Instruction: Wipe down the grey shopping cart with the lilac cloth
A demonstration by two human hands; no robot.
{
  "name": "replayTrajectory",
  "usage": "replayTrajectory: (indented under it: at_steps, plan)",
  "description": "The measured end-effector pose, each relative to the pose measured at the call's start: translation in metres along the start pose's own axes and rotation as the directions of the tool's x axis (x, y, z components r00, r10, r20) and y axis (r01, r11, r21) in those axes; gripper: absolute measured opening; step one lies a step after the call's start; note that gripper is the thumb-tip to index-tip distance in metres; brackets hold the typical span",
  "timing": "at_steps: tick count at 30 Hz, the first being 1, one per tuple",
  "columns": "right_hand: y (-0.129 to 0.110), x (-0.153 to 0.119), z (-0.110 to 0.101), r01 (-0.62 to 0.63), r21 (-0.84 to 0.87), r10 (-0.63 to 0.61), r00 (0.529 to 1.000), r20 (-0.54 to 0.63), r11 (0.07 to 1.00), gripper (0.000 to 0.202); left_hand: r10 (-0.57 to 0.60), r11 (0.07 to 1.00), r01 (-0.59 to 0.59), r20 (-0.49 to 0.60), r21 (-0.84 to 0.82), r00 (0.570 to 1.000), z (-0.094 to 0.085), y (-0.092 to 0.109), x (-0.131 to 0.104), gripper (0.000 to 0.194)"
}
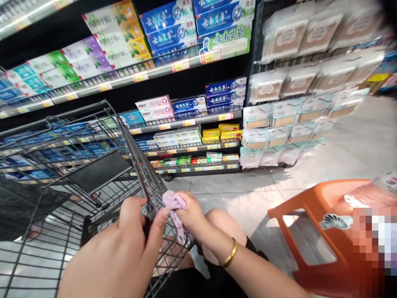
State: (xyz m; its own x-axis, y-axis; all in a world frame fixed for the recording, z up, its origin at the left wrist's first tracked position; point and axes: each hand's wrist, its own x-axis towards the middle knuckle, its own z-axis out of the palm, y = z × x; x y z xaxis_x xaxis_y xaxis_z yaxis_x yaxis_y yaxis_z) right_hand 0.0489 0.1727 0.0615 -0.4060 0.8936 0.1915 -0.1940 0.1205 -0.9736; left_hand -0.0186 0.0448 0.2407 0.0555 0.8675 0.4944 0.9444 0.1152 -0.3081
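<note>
A black wire shopping cart [136, 165] fills the left side of the view. My left hand [114, 248] is large in the foreground, closed on the cart's dark side rim, with the thumb on one side and the index finger on the other. Bunched in my right hand [190, 213] is a light purple cloth [174, 200], pressed against the wire side of the cart just beyond my left hand. Part of the cloth hangs down over the wires. My right wrist wears a gold bangle [229, 252]. The cart's dark flap [99, 170] is tilted behind the wires.
Shelves with several toothpaste boxes [189, 105] stand ahead. Clear packets [273, 85] hang on hooks to their right. An orange plastic stool [285, 231] stands at the right on the grey tiled floor [217, 184]. Through the cart's left side, part of another person shows.
</note>
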Motion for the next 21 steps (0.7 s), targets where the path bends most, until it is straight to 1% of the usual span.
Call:
replayTrajectory:
  at_steps: [1,2,3,4,5,7,9,10,12,13,15,16,17,18,19,21]
  plan:
    - [-0.001,0.002,0.0,-0.024,-0.002,0.024,1.0,0.007,1.0,0.043,0.099,0.988,-0.098,0.004,0.118,0.995,0.0,0.004,0.001,0.036]
    - [-0.006,0.005,0.001,-0.035,0.028,0.035,0.999,0.002,0.999,0.042,0.189,0.955,-0.187,0.012,0.232,0.982,-0.001,0.008,0.002,0.037]
    - [-0.016,0.01,0.003,-0.025,0.082,0.026,1.0,-0.011,0.996,0.041,0.252,0.915,-0.244,0.018,0.322,0.968,-0.002,0.011,0.003,0.037]
    - [-0.028,0.016,0.006,0.009,0.143,-0.005,1.0,-0.03,0.99,0.04,0.282,0.889,-0.268,0.017,0.371,0.959,-0.002,0.014,0.004,0.037]
    - [-0.042,0.023,0.009,0.061,0.199,-0.051,0.997,-0.052,0.978,0.039,0.293,0.878,-0.276,0.018,0.391,0.956,-0.003,0.016,0.004,0.037]
    - [-0.067,0.036,0.017,0.172,0.262,-0.162,0.985,-0.061,0.949,0.036,0.277,0.885,-0.264,0.021,0.385,0.961,-0.004,0.017,0.005,0.036]
    - [-0.079,0.046,0.023,0.246,0.244,-0.244,0.969,-0.038,0.938,0.035,0.246,0.903,-0.241,0.032,0.356,0.969,-0.005,0.017,0.007,0.032]
    - [-0.078,0.048,0.025,0.263,0.212,-0.263,0.964,-0.03,0.941,0.037,0.234,0.91,-0.23,0.032,0.344,0.972,-0.006,0.017,0.007,0.031]
    - [-0.061,0.046,0.027,0.238,0.137,-0.236,0.971,-0.027,0.962,0.041,0.248,0.91,-0.242,0.025,0.337,0.968,-0.006,0.016,0.007,0.034]
    - [-0.048,0.043,0.028,0.192,0.113,-0.188,0.981,-0.045,0.975,0.043,0.27,0.904,-0.261,0.02,0.337,0.963,-0.007,0.016,0.007,0.038]
    - [-0.023,0.036,0.027,0.052,0.086,-0.045,0.996,-0.076,0.995,0.045,0.311,0.892,-0.297,0.014,0.34,0.95,-0.008,0.017,0.007,0.044]
    - [-0.016,0.033,0.026,-0.014,0.083,0.021,0.996,-0.086,0.996,0.045,0.324,0.891,-0.306,0.005,0.336,0.946,-0.008,0.017,0.007,0.046]
    - [-0.013,0.03,0.024,-0.051,0.086,0.059,0.994,-0.093,0.995,0.043,0.328,0.895,-0.309,-0.006,0.323,0.945,-0.008,0.017,0.008,0.047]
    - [-0.016,0.029,0.023,-0.051,0.097,0.06,0.993,-0.099,0.994,0.042,0.327,0.903,-0.307,-0.016,0.301,0.945,-0.007,0.017,0.008,0.048]
    - [-0.025,0.029,0.021,-0.013,0.115,0.026,0.994,-0.108,0.993,0.041,0.324,0.913,-0.306,-0.023,0.27,0.946,-0.007,0.017,0.008,0.048]
    - [-0.051,0.034,0.019,0.135,0.165,-0.115,0.985,-0.125,0.977,0.04,0.298,0.934,-0.288,-0.016,0.21,0.954,-0.005,0.016,0.009,0.046]
